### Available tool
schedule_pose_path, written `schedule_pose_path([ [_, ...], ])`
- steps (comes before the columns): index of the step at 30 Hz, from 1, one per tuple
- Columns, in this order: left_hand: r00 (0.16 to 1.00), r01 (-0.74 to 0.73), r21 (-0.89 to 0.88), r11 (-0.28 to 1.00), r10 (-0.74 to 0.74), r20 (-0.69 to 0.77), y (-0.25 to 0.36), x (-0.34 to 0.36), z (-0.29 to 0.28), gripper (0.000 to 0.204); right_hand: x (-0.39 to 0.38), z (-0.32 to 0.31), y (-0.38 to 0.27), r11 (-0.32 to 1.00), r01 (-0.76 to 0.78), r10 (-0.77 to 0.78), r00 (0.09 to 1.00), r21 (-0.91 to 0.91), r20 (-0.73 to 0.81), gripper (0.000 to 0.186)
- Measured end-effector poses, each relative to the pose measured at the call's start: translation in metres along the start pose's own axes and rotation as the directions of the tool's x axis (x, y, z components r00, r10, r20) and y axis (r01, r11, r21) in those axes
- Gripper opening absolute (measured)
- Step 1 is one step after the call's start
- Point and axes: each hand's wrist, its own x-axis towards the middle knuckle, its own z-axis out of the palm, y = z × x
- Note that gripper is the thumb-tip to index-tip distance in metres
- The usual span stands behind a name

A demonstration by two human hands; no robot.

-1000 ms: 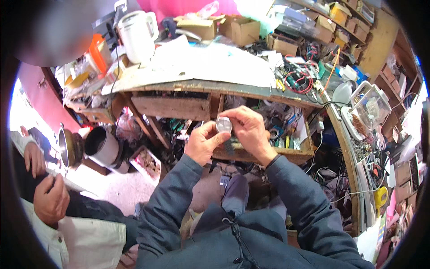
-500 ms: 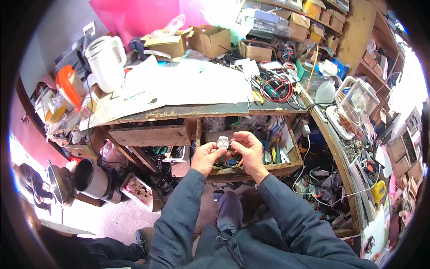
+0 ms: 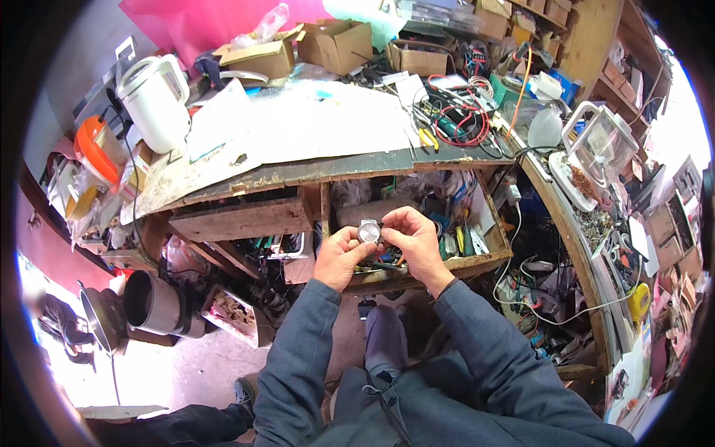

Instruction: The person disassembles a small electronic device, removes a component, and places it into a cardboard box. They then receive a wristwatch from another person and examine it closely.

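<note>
A silver wristwatch (image 3: pixel 368 232) with a round pale face is held up between my two hands, above the pulled-out wooden drawer (image 3: pixel 454 270). My left hand (image 3: pixel 339 258) pinches its left and lower edge between thumb and fingers. The fingers of my right hand (image 3: pixel 417 242) are closed at the watch's right edge, by the side of its case. Whether that hand grips a small part there is too fine to see. Under the hands, the drawer holds pliers with green and yellow handles (image 3: pixel 463 240), plastic bags and other tools, partly covered by my hands.
Above the drawer runs a workbench topped with a white sheet (image 3: pixel 313 127). A white kettle (image 3: pixel 153 104), cardboard boxes (image 3: pixel 335 46) and red test leads (image 3: pixel 458 123) lie on it. Black pots (image 3: pixel 153 302) and another person's leg (image 3: pixel 201 425) are at lower left.
The view has shifted slightly, and the watch face now shows rounder and more squarely toward me. Both hands stay on the watch.
</note>
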Motion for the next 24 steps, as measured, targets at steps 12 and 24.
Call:
schedule_pose_path([
  [12, 1.0, -0.007, -0.002, 1.0, 0.007, -0.006, 0.003, -0.004, 0.002, 0.021, 0.001, -0.002, 0.003, 0.999, -0.046, 0.046, 0.997, 0.0, 0.055, 0.013],
  [24, 1.0, -0.006, 0.016, 1.0, 0.006, -0.01, 0.001, -0.004, 0.001, 0.022, 0.002, -0.011, -0.001, 0.986, -0.15, 0.142, 0.984, 0.073, 0.112, 0.022],
])
